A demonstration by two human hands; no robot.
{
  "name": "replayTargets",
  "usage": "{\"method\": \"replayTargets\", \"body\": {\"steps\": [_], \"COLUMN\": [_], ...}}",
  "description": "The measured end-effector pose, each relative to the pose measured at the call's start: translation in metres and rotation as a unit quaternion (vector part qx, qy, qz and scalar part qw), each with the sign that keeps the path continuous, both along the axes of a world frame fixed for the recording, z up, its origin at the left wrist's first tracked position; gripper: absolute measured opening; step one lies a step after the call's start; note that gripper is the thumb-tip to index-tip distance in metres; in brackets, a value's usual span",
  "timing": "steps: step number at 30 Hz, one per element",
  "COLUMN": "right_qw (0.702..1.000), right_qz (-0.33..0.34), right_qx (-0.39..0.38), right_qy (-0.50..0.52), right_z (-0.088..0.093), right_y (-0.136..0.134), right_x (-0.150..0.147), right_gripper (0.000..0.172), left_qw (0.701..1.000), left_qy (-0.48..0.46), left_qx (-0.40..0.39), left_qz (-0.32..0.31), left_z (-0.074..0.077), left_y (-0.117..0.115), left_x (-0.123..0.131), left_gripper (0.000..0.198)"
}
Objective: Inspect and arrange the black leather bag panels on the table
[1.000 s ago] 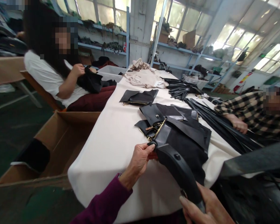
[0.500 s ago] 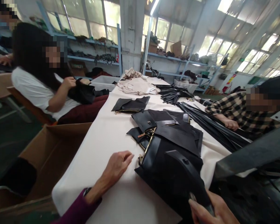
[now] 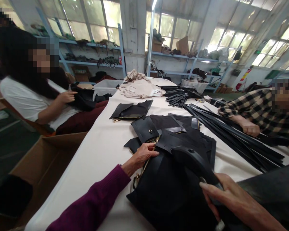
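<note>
My left hand (image 3: 143, 156) pinches a black gold-zippered leather piece (image 3: 168, 189), seemingly steadying it, right hand (image 3: 227, 191) clamped round a curved black handheld tool (image 3: 194, 158).

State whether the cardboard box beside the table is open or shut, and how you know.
Open: no lid covers the cardboard box, so its inside shows.

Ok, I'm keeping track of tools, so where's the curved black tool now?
In the head view, right of centre: the curved black tool is in the right hand, over the black pieces and right of the left hand.
</note>
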State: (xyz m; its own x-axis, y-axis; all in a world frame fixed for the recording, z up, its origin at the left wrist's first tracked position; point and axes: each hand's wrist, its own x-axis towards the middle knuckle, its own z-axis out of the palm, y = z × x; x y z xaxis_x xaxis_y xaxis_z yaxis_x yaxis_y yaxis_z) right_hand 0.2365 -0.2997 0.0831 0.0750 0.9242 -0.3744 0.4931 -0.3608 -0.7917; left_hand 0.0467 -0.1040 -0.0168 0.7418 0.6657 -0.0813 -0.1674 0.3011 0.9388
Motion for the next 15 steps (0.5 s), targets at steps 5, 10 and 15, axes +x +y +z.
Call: {"method": "replayTargets", "body": {"steps": [5,10,15], "right_qw": [1.000,1.000,0.999], "right_qz": [0.011,0.020,0.033], "right_qx": [-0.016,-0.005,0.022], "right_qy": [0.012,-0.011,0.010], "right_z": [-0.009,-0.009,-0.004], "right_y": [0.019,0.031,0.047], "right_x": [-0.002,-0.013,-0.022], "right_gripper": [0.035,0.033,0.028], "left_qw": [0.999,1.000,0.998], "left_qy": [-0.036,-0.024,-0.012], "left_qx": [-0.038,-0.001,0.059], "left_qz": [-0.005,0.008,0.024], "left_z": [-0.001,-0.001,-0.001], "left_y": [-0.001,-0.003,-0.002], "left_x": [-0.001,-0.004,-0.006], "left_gripper": [0.037,0.032,0.022]}}
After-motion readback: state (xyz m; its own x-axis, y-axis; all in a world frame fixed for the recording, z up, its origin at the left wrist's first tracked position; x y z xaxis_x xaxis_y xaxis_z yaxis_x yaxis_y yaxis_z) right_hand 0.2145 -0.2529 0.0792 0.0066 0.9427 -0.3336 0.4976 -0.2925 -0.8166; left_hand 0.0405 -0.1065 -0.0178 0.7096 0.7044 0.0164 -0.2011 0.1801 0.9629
